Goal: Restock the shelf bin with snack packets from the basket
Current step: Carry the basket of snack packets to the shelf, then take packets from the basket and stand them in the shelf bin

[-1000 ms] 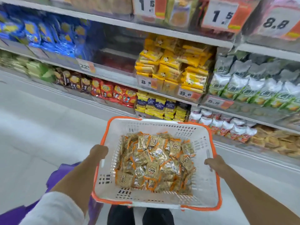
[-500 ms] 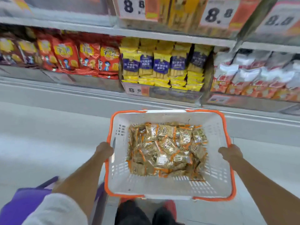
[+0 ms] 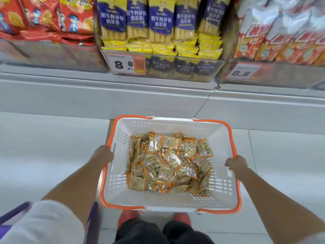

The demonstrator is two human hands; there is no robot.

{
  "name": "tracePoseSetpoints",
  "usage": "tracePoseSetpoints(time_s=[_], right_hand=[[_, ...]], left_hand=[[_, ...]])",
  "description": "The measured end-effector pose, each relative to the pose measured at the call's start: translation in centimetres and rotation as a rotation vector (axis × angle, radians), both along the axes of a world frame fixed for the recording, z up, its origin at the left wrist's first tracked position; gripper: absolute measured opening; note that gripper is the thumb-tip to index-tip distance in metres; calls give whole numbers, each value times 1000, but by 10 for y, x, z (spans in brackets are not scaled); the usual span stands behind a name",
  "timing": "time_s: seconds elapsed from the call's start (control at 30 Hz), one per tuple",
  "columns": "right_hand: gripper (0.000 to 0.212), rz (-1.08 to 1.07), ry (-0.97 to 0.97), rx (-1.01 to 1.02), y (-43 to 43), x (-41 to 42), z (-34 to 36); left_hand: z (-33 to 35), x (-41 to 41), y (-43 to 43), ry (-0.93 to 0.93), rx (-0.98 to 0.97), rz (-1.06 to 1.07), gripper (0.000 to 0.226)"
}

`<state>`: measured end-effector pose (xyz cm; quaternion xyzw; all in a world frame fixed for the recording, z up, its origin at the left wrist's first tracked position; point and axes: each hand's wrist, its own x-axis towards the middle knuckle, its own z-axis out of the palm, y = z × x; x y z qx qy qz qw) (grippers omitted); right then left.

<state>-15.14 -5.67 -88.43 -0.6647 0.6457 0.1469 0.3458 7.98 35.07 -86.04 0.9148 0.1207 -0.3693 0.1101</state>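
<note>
The shelf (image 3: 158, 95) spans the top of the view, its grey base running across just beyond the basket. The floor (image 3: 44, 147) of pale tiles extends on both sides of the basket and under it. The basket (image 3: 221, 136), white with slotted walls and an orange rim, is held level in front of the shelf base, directly above two red shoes (image 3: 126, 217) at its near edge. The snack packets (image 3: 168, 162), gold wrappers with orange edging, lie in a loose heap on the bottom of the basket, filling its middle and well below the rim. Above the basket's far edge, a clear-fronted bin holds yellow and blue bags (image 3: 158, 23); red bags (image 3: 52, 18) fill the bin left of it, and white and orange bags (image 3: 281, 37) the bin to the right. The left hand (image 3: 103, 153) is closed over the basket's left rim, fingers wrapped out of sight on the handle. The right hand (image 3: 235, 163) is clenched around the orange handle on the basket's right side. A price tag (image 3: 126, 63) reading 8.8 hangs on the bin front above the basket's left corner.
</note>
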Motion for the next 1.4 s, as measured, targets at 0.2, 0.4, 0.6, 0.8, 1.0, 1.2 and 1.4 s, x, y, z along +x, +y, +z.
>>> tracePoseSetpoints(time_s=[0.2, 0.4, 0.6, 0.8, 1.0, 1.2, 1.4], right_hand=[[80, 38, 100, -103, 27, 1, 16], [79, 417, -133, -157, 82, 43, 129], [55, 506, -197, 2, 125, 68, 260], [55, 462, -134, 120, 138, 80, 322], [44, 410, -126, 189, 152, 87, 331], [38, 221, -166, 240, 170, 98, 322], [32, -85, -216, 269, 193, 128, 285]], left_hand=[[15, 0, -11, -31, 6, -44, 52], [120, -21, -48, -96, -23, -125, 49], [258, -22, -73, -94, -119, -109, 21], [330, -9, -90, -83, -170, -174, 16], [339, -1, -95, -45, -193, -199, 21], [336, 25, -96, 26, -236, -240, 14], [299, 74, -94, 83, -273, -345, 22]])
